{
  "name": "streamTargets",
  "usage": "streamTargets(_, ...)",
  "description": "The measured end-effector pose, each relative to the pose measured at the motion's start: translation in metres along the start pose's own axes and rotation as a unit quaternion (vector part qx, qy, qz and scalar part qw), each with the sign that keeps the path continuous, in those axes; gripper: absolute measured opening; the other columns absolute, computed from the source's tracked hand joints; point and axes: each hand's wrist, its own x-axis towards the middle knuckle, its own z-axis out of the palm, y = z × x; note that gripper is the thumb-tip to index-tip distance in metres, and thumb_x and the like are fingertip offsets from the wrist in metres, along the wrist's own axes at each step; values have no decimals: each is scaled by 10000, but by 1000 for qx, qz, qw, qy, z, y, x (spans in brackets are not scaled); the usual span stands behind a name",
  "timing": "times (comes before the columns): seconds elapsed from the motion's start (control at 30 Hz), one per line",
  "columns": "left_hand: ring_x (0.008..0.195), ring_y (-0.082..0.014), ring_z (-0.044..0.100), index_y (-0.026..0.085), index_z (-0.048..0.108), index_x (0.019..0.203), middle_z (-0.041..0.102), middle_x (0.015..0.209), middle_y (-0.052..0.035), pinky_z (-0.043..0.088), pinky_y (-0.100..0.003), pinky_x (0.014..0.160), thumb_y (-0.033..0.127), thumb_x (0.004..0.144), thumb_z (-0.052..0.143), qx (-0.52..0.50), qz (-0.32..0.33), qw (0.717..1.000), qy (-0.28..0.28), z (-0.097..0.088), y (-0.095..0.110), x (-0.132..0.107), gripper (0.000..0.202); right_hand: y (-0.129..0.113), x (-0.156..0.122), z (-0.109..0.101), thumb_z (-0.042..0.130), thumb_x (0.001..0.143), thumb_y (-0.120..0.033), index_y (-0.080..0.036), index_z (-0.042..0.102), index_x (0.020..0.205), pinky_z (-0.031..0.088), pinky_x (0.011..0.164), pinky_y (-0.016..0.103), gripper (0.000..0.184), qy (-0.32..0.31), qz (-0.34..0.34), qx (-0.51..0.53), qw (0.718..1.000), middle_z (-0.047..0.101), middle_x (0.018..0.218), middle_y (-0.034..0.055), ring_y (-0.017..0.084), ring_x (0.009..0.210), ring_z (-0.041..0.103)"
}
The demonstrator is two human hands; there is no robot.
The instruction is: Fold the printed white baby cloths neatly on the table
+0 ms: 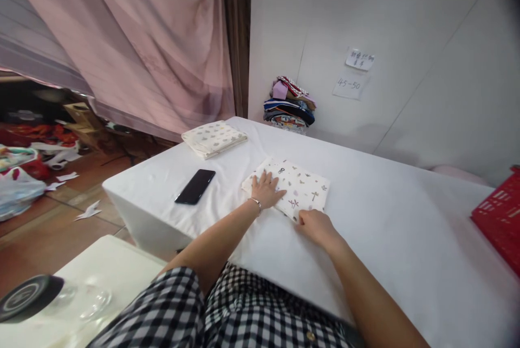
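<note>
A folded white cloth point(300, 184) with small printed motifs lies on the white-covered table point(385, 223) in front of me. Flat on its left part rests my left hand point(266, 191), fingers spread, a bracelet at the wrist. At the cloth's near edge, my right hand point(319, 226) is closed, its fingers curled against the fabric; they seem to pinch the edge. Further left on the table are a black phone point(195, 186) and a second folded cloth point(213, 137) with a grey print.
A stack of folded fabrics point(289, 107) stands beyond the far edge, against the wall. At the right is a red plastic basket point(499, 212). A pale stool or side table point(122, 261) at lower left holds a clear container with a black lid point(30, 296). Pink curtains point(170, 39) hang behind.
</note>
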Motion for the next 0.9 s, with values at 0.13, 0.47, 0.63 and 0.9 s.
streamTargets(0.13,1345,-309,154,247,371,1330,267,1460,-87,75,-580,1041,654,822,238,-10,-2,1000,-10,11,-3,-1,665,-7,-2,-11,506,775,-249,-193,578,677,245,527,233,134,29,-29,59,997,599,664,2,125,618,495)
streamTargets(0.47,1351,-294,149,250,368,1330,254,1468,-75,72,-574,1048,626,833,249,-14,-5,1000,-13,4,-3,-6,635,-12,33,9,371,875,-489,-187,447,1280,224,1010,426,510,105,-75,26,991,393,1379,121,273,1279,301)
streamTargets(0.63,1357,-288,139,275,361,1338,249,1472,-54,71,-572,1056,670,805,238,-28,-6,999,-32,4,-6,-2,674,4,19,36,323,868,-551,-209,311,1390,59,1081,454,624,108,-51,-15,993,210,1483,79,267,1360,133)
streamTargets(0.9,1353,-290,152,258,364,1342,223,1481,-40,147,-545,1054,650,804,288,-36,-68,997,-17,-6,-39,3,670,15,-12,41,442,838,-422,-185,287,1402,50,1099,424,631,121,-34,-6,992,196,1486,78,244,1369,93)
